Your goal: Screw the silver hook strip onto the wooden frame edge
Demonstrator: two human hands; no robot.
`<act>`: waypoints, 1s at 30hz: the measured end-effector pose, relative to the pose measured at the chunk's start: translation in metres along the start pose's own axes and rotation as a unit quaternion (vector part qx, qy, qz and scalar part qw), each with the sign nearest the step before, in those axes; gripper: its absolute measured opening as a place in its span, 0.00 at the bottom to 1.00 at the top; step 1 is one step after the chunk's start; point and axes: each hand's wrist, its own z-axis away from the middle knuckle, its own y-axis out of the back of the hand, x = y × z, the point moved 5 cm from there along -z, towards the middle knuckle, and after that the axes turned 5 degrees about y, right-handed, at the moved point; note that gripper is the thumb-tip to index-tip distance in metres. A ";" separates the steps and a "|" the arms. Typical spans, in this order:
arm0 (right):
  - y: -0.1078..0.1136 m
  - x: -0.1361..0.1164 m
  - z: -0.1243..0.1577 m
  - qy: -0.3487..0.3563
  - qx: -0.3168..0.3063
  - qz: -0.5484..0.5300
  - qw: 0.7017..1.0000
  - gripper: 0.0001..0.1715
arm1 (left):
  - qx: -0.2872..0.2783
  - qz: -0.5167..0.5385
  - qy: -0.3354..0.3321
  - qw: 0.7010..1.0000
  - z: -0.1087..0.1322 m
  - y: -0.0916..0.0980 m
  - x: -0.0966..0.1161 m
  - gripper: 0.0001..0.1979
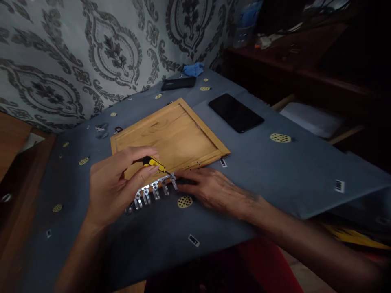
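A small yellow and black screwdriver (155, 163) is pinched between the thumb and fingers of my left hand (113, 183). Its shaft slants down to the right, and its tip meets the right end of a silver metal hook rail (155, 187). The rail, with several hooks hanging off it, lies along the near edge of a wooden panel (165, 134) with a raised frame. My right hand (214, 189) rests at the rail's right end, its fingers closed around the last hook and the panel's edge. The screw under the tip is too small to make out.
A black phone (236, 112) lies right of the panel. Behind it are a dark flat case (179, 84) and a crumpled blue cloth (193, 69). A small clear bag (101, 130) sits to the left. The grey tablecloth (293, 175) ends near me, and a patterned wall stands behind.
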 end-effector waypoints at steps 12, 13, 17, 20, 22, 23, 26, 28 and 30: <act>0.001 0.000 0.001 -0.010 -0.011 -0.006 1.000 0.22 | 0.140 0.021 0.070 0.987 0.006 0.020 0.009 0.12; 0.001 0.000 0.001 -0.009 -0.012 -0.005 1.000 0.22 | 0.131 0.007 0.076 0.988 0.006 0.018 0.009 0.11; 0.002 0.000 0.001 -0.013 -0.013 0.003 1.000 0.22 | 0.082 -0.026 0.078 0.993 0.006 0.007 0.007 0.05; 0.001 -0.001 0.001 -0.011 -0.012 0.004 1.000 0.21 | 0.074 -0.029 0.065 0.995 0.007 0.005 0.007 0.05; 0.001 -0.001 0.001 -0.008 -0.007 0.005 1.000 0.21 | 0.066 -0.029 0.063 0.995 0.007 0.003 0.007 0.06; 0.001 -0.001 0.001 -0.007 -0.003 0.004 1.000 0.21 | 0.061 -0.031 0.062 0.996 0.007 0.003 0.007 0.06; 0.002 -0.001 0.001 -0.008 -0.005 0.001 1.000 0.23 | 0.057 -0.036 0.055 0.996 0.007 0.001 0.008 0.06; 0.002 -0.001 0.000 -0.011 -0.006 -0.001 1.000 0.24 | 0.057 -0.042 0.050 0.996 0.007 0.000 0.008 0.06; 0.003 -0.002 0.000 -0.012 -0.008 -0.002 1.000 0.25 | 0.056 -0.047 0.047 0.996 0.007 -0.001 0.008 0.06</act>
